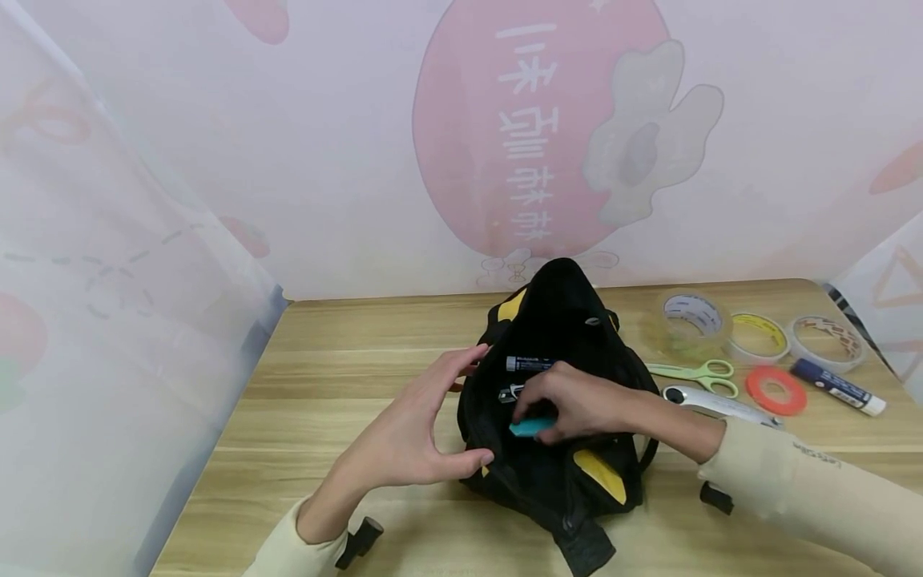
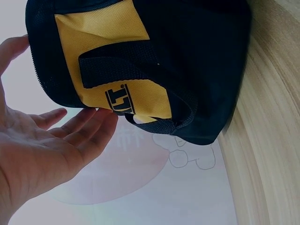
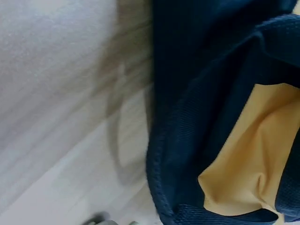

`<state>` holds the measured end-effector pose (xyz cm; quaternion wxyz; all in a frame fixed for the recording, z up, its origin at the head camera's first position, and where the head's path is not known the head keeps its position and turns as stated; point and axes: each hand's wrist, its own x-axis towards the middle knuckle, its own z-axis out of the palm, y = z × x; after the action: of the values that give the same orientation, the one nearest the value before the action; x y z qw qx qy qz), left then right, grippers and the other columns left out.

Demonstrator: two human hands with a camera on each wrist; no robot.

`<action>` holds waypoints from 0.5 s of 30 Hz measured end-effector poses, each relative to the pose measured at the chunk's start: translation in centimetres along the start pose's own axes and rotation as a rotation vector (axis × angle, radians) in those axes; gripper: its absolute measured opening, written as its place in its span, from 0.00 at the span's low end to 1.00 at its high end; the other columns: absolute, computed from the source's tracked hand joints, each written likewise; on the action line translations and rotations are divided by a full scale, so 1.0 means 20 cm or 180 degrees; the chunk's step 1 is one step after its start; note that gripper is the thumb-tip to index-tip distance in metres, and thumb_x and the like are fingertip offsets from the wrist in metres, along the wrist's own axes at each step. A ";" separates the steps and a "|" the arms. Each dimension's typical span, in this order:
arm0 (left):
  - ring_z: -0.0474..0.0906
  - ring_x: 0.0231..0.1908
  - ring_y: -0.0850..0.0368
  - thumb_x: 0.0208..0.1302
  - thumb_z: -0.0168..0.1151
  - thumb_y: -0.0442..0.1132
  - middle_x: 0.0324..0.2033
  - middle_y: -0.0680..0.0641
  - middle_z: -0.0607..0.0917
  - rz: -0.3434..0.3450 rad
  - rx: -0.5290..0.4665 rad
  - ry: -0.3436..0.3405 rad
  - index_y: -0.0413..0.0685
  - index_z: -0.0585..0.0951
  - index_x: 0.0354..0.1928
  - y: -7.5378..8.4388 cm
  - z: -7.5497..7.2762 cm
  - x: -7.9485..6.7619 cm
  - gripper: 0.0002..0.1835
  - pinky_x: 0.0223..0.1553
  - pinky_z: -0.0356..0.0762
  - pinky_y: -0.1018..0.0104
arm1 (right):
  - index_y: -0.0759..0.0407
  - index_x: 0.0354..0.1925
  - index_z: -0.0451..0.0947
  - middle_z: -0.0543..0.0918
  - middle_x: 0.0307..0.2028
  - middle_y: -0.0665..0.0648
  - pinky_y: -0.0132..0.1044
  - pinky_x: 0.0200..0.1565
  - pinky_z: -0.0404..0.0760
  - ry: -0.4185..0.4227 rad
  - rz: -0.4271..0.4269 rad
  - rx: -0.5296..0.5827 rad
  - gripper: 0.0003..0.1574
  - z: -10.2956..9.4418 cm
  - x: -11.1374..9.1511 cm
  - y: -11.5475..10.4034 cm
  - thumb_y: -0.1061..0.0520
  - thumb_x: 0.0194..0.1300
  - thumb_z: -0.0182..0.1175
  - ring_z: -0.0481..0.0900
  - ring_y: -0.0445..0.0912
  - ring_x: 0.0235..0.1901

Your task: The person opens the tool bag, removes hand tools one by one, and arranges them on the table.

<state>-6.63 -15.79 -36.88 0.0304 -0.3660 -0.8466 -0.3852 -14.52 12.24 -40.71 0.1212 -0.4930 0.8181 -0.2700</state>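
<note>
A black and yellow tool bag (image 1: pixel 517 489) stands with its mouth spread wide. My right hand (image 1: pixel 570 401) reaches inside and pinches a small teal object (image 1: pixel 532 427), partly covered by the fingers. A dark tube with a white cap (image 1: pixel 526 364) and a small metal item (image 1: pixel 510 393) lie beyond it in the bag. My left hand (image 1: pixel 414 433) spans the bag's left side, fingers nearly straight against the far part and thumb at the near rim. In the left wrist view its fingertips touch the yellow panel (image 2: pixel 103 28). The right wrist view shows only the bag's outside, the hand hidden.
To the right lie green scissors (image 1: pixel 695 373), a silver and grey tool (image 1: pixel 721 405), a red tape ring (image 1: pixel 775 390) and a blue glue stick (image 1: pixel 838 386). Behind them are clear tape (image 1: pixel 694 316) and two more rolls. A printed sheet (image 1: pixel 346 160) hangs along the table's back edge.
</note>
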 end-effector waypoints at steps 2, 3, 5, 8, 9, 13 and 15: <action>0.76 0.69 0.49 0.59 0.80 0.48 0.75 0.48 0.72 0.0011 0.0000 -0.0003 0.55 0.57 0.85 -0.01 0.00 0.00 0.57 0.67 0.81 0.53 | 0.50 0.48 0.92 0.91 0.47 0.44 0.35 0.49 0.88 0.0057 -0.0059 0.0026 0.17 -0.02 0.00 -0.02 0.61 0.60 0.77 0.85 0.37 0.43; 0.76 0.69 0.49 0.59 0.80 0.48 0.75 0.48 0.72 0.0009 0.0003 -0.0004 0.55 0.57 0.85 -0.01 0.00 0.00 0.56 0.67 0.81 0.53 | 0.50 0.49 0.92 0.91 0.47 0.44 0.36 0.49 0.89 0.0100 -0.0090 0.0050 0.17 -0.04 0.00 -0.03 0.62 0.61 0.77 0.85 0.37 0.43; 0.75 0.69 0.50 0.59 0.80 0.48 0.75 0.48 0.72 0.0005 0.0005 -0.0010 0.54 0.57 0.85 -0.01 0.01 0.00 0.57 0.68 0.81 0.53 | 0.50 0.49 0.91 0.91 0.48 0.45 0.37 0.49 0.90 0.0222 -0.0138 0.0091 0.17 -0.07 0.00 -0.05 0.62 0.61 0.77 0.86 0.37 0.44; 0.75 0.70 0.52 0.59 0.80 0.49 0.75 0.49 0.72 0.0005 0.0017 -0.0013 0.55 0.57 0.85 -0.01 0.01 0.00 0.57 0.68 0.81 0.52 | 0.50 0.51 0.91 0.91 0.50 0.47 0.37 0.49 0.90 0.0434 -0.0204 0.0172 0.18 -0.13 0.00 -0.09 0.63 0.62 0.76 0.87 0.37 0.44; 0.74 0.70 0.52 0.59 0.80 0.49 0.76 0.50 0.72 0.0004 0.0012 -0.0012 0.55 0.57 0.85 -0.01 0.01 0.00 0.57 0.68 0.81 0.51 | 0.50 0.51 0.91 0.90 0.51 0.46 0.37 0.49 0.90 0.0505 -0.0210 0.0181 0.19 -0.15 0.00 -0.10 0.63 0.62 0.76 0.87 0.37 0.45; 0.74 0.71 0.53 0.59 0.80 0.49 0.76 0.50 0.71 0.0015 0.0013 -0.0011 0.57 0.56 0.85 -0.01 0.01 0.00 0.57 0.68 0.81 0.49 | 0.48 0.52 0.91 0.90 0.50 0.45 0.36 0.47 0.90 0.0770 -0.0261 0.0166 0.20 -0.25 -0.02 -0.14 0.63 0.62 0.77 0.86 0.37 0.44; 0.74 0.71 0.52 0.59 0.80 0.49 0.76 0.50 0.71 0.0023 0.0014 -0.0009 0.57 0.56 0.85 -0.02 0.01 0.00 0.57 0.68 0.81 0.49 | 0.48 0.51 0.91 0.90 0.50 0.44 0.36 0.46 0.89 0.0887 -0.0295 0.0133 0.20 -0.29 -0.03 -0.16 0.63 0.61 0.77 0.85 0.37 0.43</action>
<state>-6.82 -15.83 -37.17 0.0314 -0.3696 -0.8461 -0.3828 -14.54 13.45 -34.17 0.0041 -0.4854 0.7976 -0.3580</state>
